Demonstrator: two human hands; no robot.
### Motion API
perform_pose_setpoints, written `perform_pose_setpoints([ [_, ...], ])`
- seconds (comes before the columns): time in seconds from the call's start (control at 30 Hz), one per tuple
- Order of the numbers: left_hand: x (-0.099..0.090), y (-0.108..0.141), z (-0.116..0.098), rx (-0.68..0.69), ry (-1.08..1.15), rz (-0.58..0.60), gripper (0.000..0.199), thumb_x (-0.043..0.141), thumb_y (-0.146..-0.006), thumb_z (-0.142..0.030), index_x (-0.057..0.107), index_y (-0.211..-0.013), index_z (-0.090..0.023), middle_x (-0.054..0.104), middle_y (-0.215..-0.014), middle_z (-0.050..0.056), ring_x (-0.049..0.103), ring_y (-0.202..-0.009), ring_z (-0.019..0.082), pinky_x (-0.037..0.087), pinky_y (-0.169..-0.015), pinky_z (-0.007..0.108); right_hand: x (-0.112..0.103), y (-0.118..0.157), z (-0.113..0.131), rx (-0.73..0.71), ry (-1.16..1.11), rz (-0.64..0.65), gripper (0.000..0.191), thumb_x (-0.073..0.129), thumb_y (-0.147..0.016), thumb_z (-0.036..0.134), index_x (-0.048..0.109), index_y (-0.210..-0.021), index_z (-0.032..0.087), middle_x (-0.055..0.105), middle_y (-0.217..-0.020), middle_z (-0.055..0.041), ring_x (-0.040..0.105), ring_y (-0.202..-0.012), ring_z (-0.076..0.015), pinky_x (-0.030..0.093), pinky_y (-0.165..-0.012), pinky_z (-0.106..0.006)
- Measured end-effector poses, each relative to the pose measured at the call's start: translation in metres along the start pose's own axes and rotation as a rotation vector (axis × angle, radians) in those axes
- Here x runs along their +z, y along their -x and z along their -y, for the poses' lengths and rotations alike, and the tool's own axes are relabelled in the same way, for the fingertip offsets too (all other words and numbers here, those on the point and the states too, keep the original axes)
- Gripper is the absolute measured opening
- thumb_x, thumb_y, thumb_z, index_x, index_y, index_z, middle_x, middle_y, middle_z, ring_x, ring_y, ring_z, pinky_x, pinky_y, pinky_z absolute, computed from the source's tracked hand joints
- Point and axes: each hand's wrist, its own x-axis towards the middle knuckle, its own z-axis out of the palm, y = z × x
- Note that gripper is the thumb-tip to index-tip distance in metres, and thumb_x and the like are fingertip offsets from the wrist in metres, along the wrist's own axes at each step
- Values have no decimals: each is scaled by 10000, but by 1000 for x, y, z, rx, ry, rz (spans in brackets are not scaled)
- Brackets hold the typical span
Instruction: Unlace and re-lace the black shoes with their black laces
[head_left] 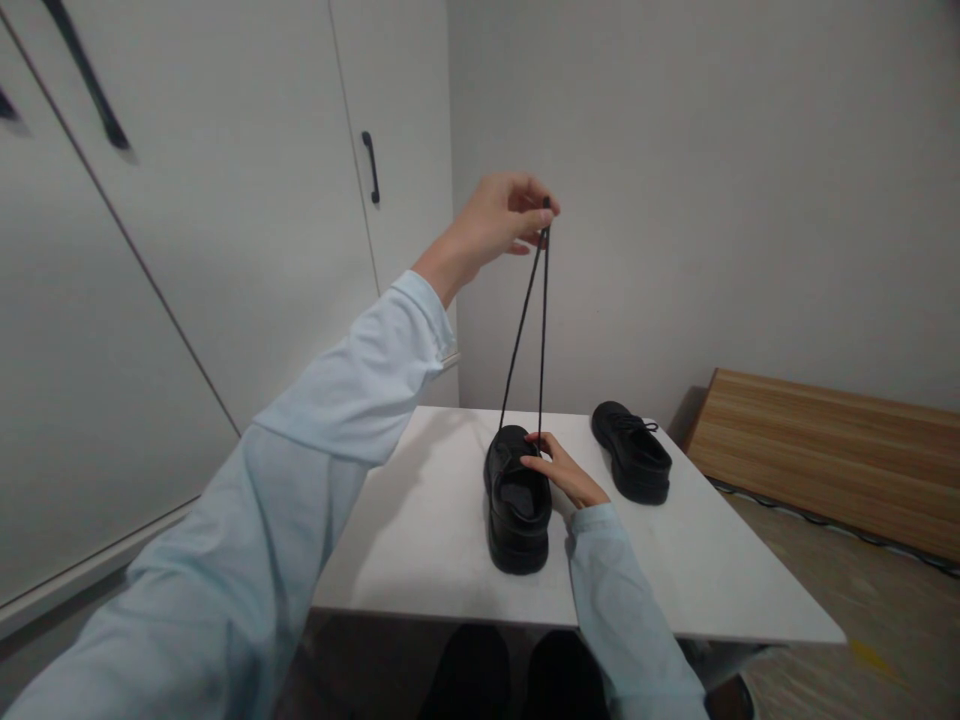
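Note:
A black shoe (pixel 517 530) rests on the white table (pixel 420 560), its toe pointing away from me. Two strands of black shoelace (pixel 544 320) run taut from its front part up to my left hand (pixel 510 215), which pinches their upper ends high above the table. My right hand (pixel 559 470) is at the shoe's right side, thumb and fingers closed near the base of the right strand. Further right on the table stands a second black shoe (pixel 637 460) with its lace tied in a bow.
White cabinet doors (pixel 225 200) with dark handles fill the left side. A grey wall (pixel 675 200) is behind the table. At the right, a wood-grain board (pixel 825 460) stands by the wall. My dark-clad knees show below the table's front edge.

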Motion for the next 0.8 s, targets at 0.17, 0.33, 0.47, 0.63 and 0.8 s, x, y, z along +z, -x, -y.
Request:
perform_pose_setpoints([
  [0.17,1,5,-2,-21,-11,-5,129,571,-814,-136,601,-939,-146,602,-796,11,639,-901,174,482,-787,291,0,0,0,1,7,2,471,709,-674,408,528,-1065,217,558,-1211,-94,496,-1176,-245,374,-1021,-414],
  [0.33,-1,21,-9,0,-46,14,96,568,-808,-133,600,-897,-147,607,-805,9,639,-880,166,487,-776,291,-1,0,-1,-3,4,8,484,706,-675,420,529,-1074,212,562,-1206,-95,497,-1176,-247,360,-1030,-418],
  [0.47,-2,26,-6,5,-33,6,72,573,-802,-134,594,-870,-142,614,-799,15,639,-854,159,492,-791,310,-1,0,0,-6,2,1,466,705,-678,416,533,-1064,221,566,-1205,-88,496,-1184,-250,356,-1034,-418],
  [0.63,-6,23,10,-6,-23,-49,51,584,-772,-117,583,-814,-146,611,-774,26,633,-800,152,498,-802,328,-2,-1,-3,-17,-3,-3,446,699,-691,401,533,-1069,234,553,-1224,-73,455,-1234,-237,336,-1054,-412],
  [0.8,-16,23,32,-21,-28,-139,74,615,-726,-129,579,-781,-163,607,-727,26,614,-761,144,506,-759,289,-2,-4,-8,-51,-18,-40,495,710,-674,376,515,-1112,252,550,-1219,-53,437,-1253,-221,298,-1080,-417],
])
